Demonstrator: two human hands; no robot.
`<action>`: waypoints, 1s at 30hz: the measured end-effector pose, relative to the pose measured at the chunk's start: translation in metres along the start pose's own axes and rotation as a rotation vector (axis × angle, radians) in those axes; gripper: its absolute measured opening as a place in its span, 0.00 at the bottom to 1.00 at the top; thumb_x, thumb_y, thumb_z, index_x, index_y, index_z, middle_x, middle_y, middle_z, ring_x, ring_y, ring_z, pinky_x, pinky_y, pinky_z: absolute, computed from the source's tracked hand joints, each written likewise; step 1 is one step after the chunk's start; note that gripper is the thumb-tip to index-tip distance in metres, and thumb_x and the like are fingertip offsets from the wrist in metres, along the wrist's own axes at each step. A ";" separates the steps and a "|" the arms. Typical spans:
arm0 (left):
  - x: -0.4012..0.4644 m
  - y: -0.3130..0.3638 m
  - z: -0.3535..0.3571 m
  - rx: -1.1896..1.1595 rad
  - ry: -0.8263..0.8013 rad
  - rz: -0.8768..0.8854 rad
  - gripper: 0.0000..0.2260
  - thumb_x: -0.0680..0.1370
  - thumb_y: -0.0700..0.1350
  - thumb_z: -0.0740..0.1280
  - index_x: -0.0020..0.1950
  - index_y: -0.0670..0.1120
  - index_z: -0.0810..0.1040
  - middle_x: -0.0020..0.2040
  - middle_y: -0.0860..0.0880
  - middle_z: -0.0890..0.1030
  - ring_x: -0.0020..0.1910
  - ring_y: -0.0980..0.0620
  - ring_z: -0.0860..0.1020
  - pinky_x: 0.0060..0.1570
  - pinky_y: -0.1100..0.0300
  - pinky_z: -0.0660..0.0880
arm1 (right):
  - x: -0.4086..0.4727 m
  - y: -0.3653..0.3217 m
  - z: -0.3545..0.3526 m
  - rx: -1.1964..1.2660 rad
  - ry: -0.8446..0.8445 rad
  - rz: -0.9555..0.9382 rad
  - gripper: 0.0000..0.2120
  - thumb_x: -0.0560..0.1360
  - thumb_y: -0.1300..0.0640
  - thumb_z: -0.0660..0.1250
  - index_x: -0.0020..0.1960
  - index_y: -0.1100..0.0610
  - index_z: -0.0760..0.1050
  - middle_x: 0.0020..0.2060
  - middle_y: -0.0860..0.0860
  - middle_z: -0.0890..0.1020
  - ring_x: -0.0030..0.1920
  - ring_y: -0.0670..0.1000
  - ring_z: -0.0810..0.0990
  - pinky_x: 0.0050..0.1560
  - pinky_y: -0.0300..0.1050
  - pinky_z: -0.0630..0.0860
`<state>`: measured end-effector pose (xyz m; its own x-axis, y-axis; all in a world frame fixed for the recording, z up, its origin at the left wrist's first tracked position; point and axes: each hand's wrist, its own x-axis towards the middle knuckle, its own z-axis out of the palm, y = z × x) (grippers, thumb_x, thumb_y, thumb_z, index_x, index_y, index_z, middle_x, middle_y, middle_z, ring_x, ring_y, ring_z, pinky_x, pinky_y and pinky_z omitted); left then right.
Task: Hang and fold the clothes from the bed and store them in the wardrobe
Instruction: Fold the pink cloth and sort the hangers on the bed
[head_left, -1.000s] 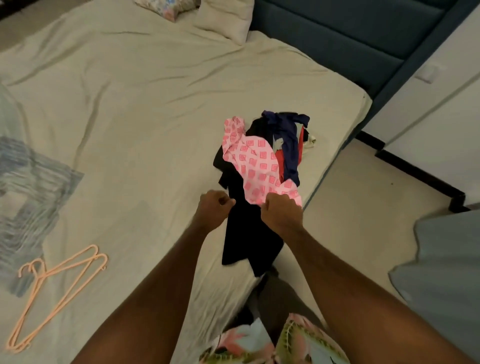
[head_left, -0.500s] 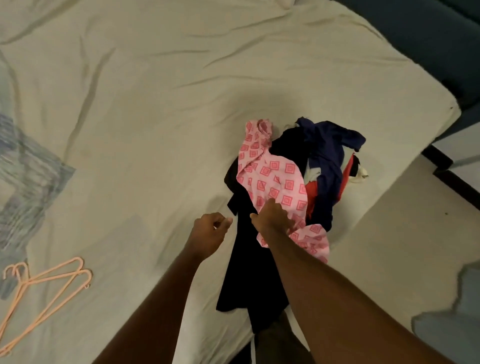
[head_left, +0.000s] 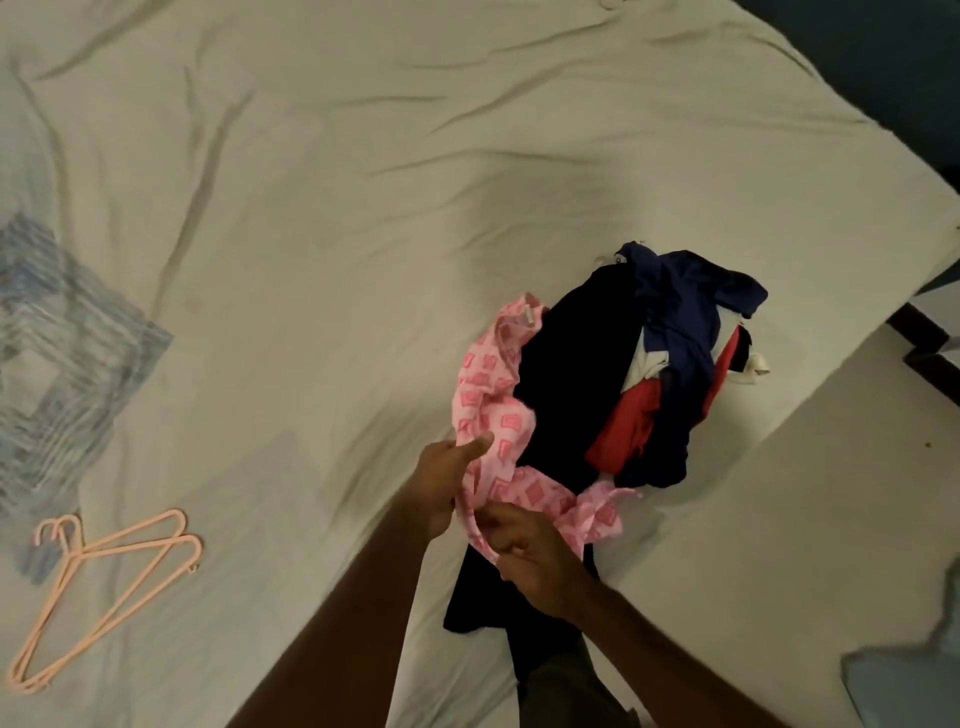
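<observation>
Head view: looking down at a wide bed with a wrinkled cream sheet (head_left: 363, 208). Lying near the bed's right edge, a heap of dark, navy and red clothes (head_left: 649, 374). Draping over the left side of that heap, a pink cloth with darker pink squares (head_left: 493, 410). Left hand (head_left: 441, 488) pinching the pink cloth, thumb pressing on top. Right hand (head_left: 530, 556) closing its fingers on the cloth's lower edge, just beside the left hand. Resting far left of the heap, two thin peach plastic hangers (head_left: 104, 587). Showing beside them, a blue and white patterned blanket (head_left: 57, 353).
</observation>
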<state>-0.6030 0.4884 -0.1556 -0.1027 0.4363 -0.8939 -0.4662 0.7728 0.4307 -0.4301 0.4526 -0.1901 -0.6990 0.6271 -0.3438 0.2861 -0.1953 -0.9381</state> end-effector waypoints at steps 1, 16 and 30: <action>-0.003 -0.005 -0.004 -0.008 0.044 0.017 0.19 0.77 0.44 0.73 0.62 0.33 0.80 0.52 0.35 0.85 0.51 0.37 0.85 0.55 0.42 0.81 | -0.007 0.004 -0.002 0.040 0.039 0.015 0.10 0.73 0.60 0.61 0.42 0.61 0.81 0.47 0.53 0.85 0.45 0.54 0.83 0.46 0.55 0.81; -0.144 -0.114 -0.095 0.888 -0.275 0.652 0.18 0.76 0.34 0.68 0.66 0.40 0.74 0.58 0.50 0.78 0.54 0.55 0.78 0.51 0.72 0.74 | -0.017 -0.089 0.111 -0.041 0.373 0.334 0.05 0.73 0.59 0.74 0.48 0.53 0.81 0.41 0.45 0.83 0.43 0.48 0.83 0.42 0.40 0.79; -0.228 -0.198 -0.228 0.438 0.288 0.873 0.38 0.59 0.67 0.80 0.64 0.59 0.72 0.59 0.59 0.79 0.55 0.58 0.79 0.53 0.55 0.77 | -0.099 -0.186 0.217 0.349 -0.033 0.280 0.33 0.66 0.68 0.80 0.66 0.56 0.72 0.62 0.62 0.78 0.60 0.64 0.81 0.60 0.61 0.81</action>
<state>-0.6877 0.1311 -0.0649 -0.4877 0.8456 -0.2168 0.2297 0.3639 0.9027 -0.5566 0.2632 0.0092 -0.6483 0.4907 -0.5821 0.2330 -0.6001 -0.7653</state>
